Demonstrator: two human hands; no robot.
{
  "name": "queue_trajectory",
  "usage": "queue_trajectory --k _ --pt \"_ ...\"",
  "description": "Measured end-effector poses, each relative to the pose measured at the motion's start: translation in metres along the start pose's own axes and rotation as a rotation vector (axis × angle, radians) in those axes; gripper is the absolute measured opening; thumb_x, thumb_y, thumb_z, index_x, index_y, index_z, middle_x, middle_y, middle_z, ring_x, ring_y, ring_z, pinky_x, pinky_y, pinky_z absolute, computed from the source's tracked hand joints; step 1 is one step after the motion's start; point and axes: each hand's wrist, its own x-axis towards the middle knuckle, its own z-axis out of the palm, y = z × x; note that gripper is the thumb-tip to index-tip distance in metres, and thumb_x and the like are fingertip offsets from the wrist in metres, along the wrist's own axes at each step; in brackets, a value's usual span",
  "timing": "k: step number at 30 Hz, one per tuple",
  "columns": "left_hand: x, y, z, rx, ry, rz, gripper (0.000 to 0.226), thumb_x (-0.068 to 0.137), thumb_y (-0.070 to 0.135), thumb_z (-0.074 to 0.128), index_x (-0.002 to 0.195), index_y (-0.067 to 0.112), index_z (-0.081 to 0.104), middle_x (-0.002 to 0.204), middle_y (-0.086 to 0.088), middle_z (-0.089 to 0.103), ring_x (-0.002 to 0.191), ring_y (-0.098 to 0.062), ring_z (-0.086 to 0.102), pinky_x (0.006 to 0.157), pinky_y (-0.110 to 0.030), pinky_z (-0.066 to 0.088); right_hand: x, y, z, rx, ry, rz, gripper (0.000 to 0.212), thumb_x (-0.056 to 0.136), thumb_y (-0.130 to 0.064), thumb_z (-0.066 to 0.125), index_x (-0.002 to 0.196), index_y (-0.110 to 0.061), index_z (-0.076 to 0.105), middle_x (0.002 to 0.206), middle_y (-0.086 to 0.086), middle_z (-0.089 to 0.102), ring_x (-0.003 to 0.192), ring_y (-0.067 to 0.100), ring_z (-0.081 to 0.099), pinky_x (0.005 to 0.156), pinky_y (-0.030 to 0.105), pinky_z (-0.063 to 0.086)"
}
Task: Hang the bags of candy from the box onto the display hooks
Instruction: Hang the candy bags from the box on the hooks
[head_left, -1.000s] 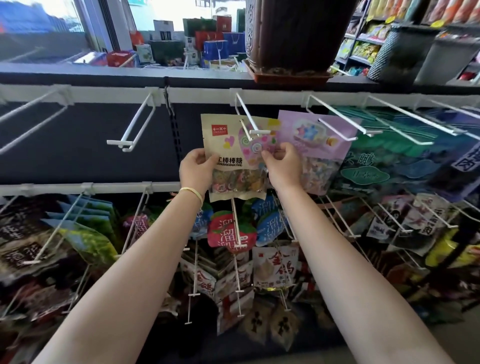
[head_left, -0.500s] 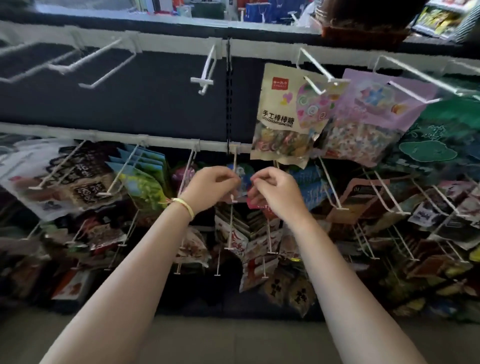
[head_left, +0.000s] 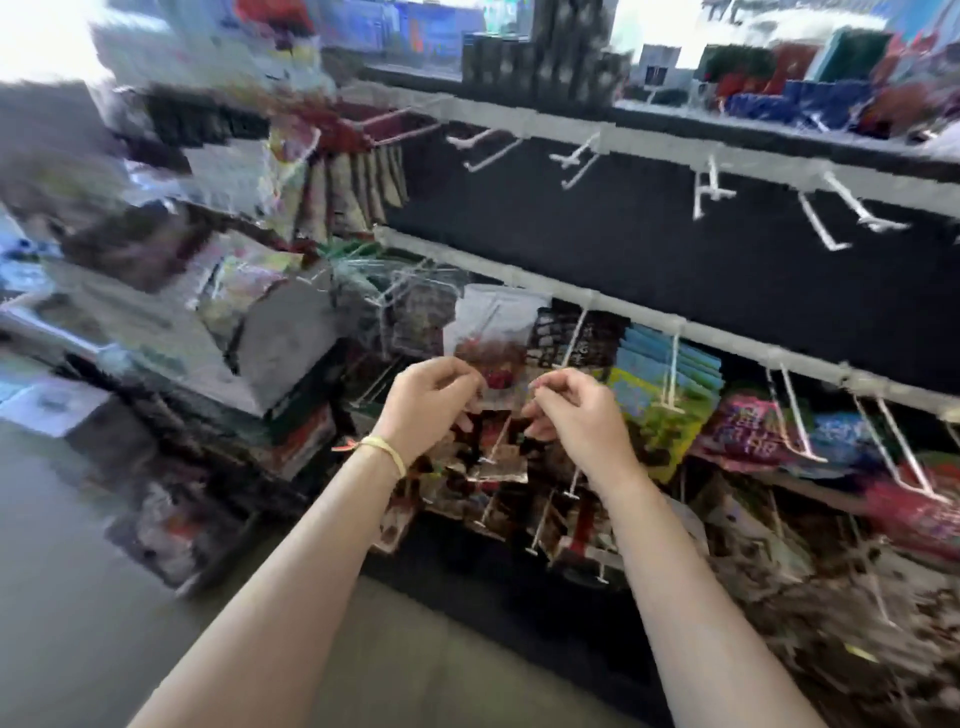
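Both hands are empty and held level in front of the display, below the long white upper rail (head_left: 675, 150); the left hand (head_left: 431, 402), with a pale yellow band (head_left: 387, 452) at the wrist, has its fingers loosely curled around nothing visible; the right hand (head_left: 576, 410) is likewise loosely curled and holds nothing that can be made out, though blur prevents certainty about the fingertips. Against a second ago, when both hands held a cream-coloured printed candy bag up on a hook, and half a second ago, when that bag hung free while the hands dropped, the view has now swung leftward; that bag and its purple neighbour are out of frame. Beneath the white upper rail stand several bare white wire display hooks (head_left: 711, 195) against the dark back panel (head_left: 675, 270); under them, a lower rail carries mixed hanging packets, including a green and blue stack (head_left: 665, 395). Judgement: one bag is hung and released, and the person appears to be turning away for the next one; the box of candy cannot be identified in the heavily smeared area left of the white upper rail. Judgement: the empty hooks leave room for further bags.
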Motion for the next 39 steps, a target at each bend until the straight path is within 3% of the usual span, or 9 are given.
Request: queue_trajectory --k 4,14,17,20,24,27,30,33,39 --pt "0.024 -0.047 -0.077 0.103 0.052 -0.022 0.014 0.094 0.018 0.064 0.084 0.023 0.074 0.074 0.002 0.074 0.061 -0.021 0.069 0.063 -0.031 0.056 0.029 -0.019 0.094 -0.026 -0.065 -0.053 0.013 0.099 -0.011 0.056 0.092 -0.016 0.066 0.090 0.010 0.072 0.067 0.023 0.071 0.063 0.031 0.057" --pt "0.135 -0.159 -0.248 0.299 0.232 -0.004 0.017 0.087 0.023 0.064 0.084 0.040 0.069 0.088 0.005 0.072 0.075 -0.018 0.068 0.076 -0.040 0.058 0.167 -0.038 0.304 0.013 -0.255 -0.127 0.012 0.096 -0.014 0.058 0.093 -0.023 0.066 0.090 0.004 0.072 0.084 0.019 0.072 0.083 0.048 0.059" --pt "0.178 -0.182 -0.304 0.431 0.235 -0.019 0.010 0.085 0.027 0.064 0.089 0.027 0.072 0.087 0.004 0.071 0.078 -0.018 0.066 0.079 -0.040 0.057 0.207 -0.059 0.361 -0.005 -0.295 -0.152 0.014 0.094 -0.018 0.062 0.091 -0.031 0.066 0.089 0.000 0.072 0.087 0.019 0.070 0.084 0.048 0.057" --pt "0.218 -0.199 -0.344 0.521 0.207 -0.042 0.017 0.084 0.029 0.065 0.092 0.018 0.075 0.089 -0.001 0.070 0.081 -0.020 0.065 0.082 -0.040 0.055 0.237 -0.074 0.402 -0.024 -0.310 -0.174 0.011 0.096 -0.012 0.062 0.104 -0.017 0.068 0.097 0.004 0.072 0.090 0.015 0.068 0.085 0.036 0.055" --pt "0.265 -0.215 -0.375 0.551 0.053 -0.081 0.027 0.084 0.031 0.065 0.099 0.011 0.075 0.097 -0.011 0.068 0.096 -0.027 0.063 0.090 -0.035 0.049 0.270 -0.082 0.450 -0.055 -0.255 -0.003 0.057 0.094 -0.019 0.065 0.145 -0.013 0.040 0.137 0.008 0.051 0.125 0.019 0.052 0.101 0.028 0.046" --pt "0.301 -0.227 -0.394 0.636 -0.124 -0.154 0.042 0.092 0.030 0.065 0.129 0.010 0.061 0.124 -0.016 0.059 0.122 -0.030 0.052 0.100 -0.030 0.037 0.295 -0.080 0.488 -0.116 -0.073 0.235 0.086 0.091 -0.025 0.068 0.154 -0.004 0.014 0.150 0.014 0.037 0.139 0.029 0.039 0.113 0.037 0.037" --pt "0.331 -0.244 -0.409 0.675 -0.256 -0.234 0.069 0.092 0.035 0.065 0.151 0.017 0.036 0.145 -0.017 0.042 0.133 -0.033 0.046 0.108 -0.033 0.035 0.315 -0.070 0.514 0.082 0.176 0.383 0.071 0.085 -0.016 0.073 0.141 -0.009 0.030 0.132 0.011 0.053 0.120 0.027 0.055 0.104 0.042 0.048" --pt "0.349 -0.259 -0.424 0.670 -0.325 -0.172 0.071 0.091 0.034 0.063 0.152 0.017 0.031 0.143 -0.017 0.042 0.130 -0.036 0.047 0.109 -0.038 0.037 0.319 -0.058 0.521 0.265 0.450 0.450 0.041 0.079 -0.010 0.078 0.108 -0.017 0.051 0.107 0.007 0.065 0.092 0.020 0.066 0.080 0.034 0.056" --pt "0.356 -0.283 -0.445 0.548 -0.384 -0.027 0.065 0.092 0.031 0.064 0.147 0.014 0.034 0.135 -0.014 0.045 0.126 -0.034 0.047 0.107 -0.038 0.038 0.309 -0.063 0.540 0.244 0.175 0.471 0.042 0.081 -0.001 0.078 0.118 -0.012 0.063 0.108 0.004 0.072 0.102 0.020 0.067 0.079 0.027 0.052"
